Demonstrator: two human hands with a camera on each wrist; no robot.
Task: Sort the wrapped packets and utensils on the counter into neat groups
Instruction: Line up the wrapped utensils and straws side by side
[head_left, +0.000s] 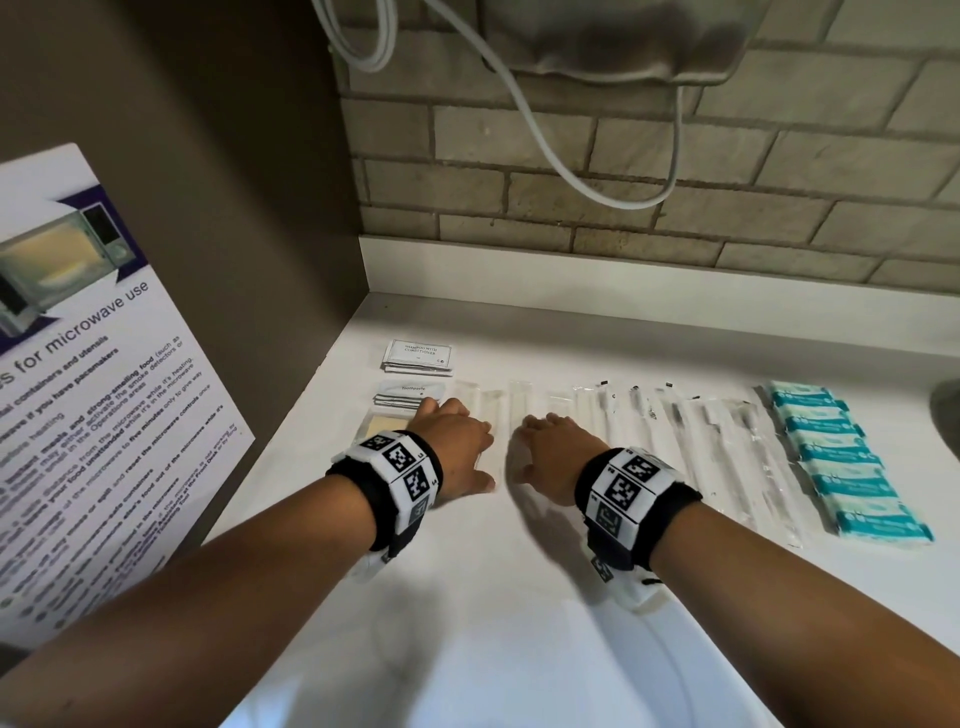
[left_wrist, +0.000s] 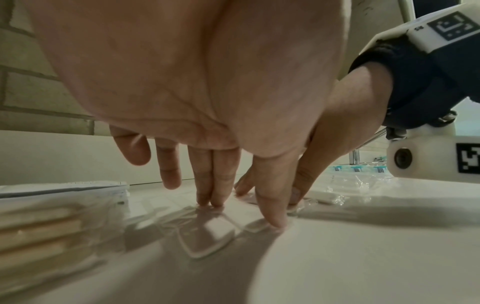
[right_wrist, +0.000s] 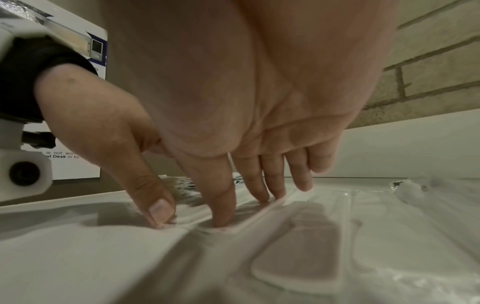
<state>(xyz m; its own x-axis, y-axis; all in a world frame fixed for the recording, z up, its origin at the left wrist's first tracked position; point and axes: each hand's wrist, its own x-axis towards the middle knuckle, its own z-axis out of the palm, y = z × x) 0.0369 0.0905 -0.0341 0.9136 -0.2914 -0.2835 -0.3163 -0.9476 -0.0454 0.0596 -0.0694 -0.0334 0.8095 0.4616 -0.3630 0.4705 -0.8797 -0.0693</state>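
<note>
My left hand (head_left: 457, 447) and right hand (head_left: 558, 457) press straight fingers onto clear-wrapped utensils (head_left: 519, 410) on the surface (head_left: 467, 597).

A smooth, glossy white counter (head_left: 467, 623) is seen. Clear, shiny plastic wrappers (right_wrist: 298, 236) are creased over the utensils. Matt paper shampoo sachets (head_left: 420, 356) lie far left; rough, matt brick wall (head_left: 623, 171) stands behind.
</note>
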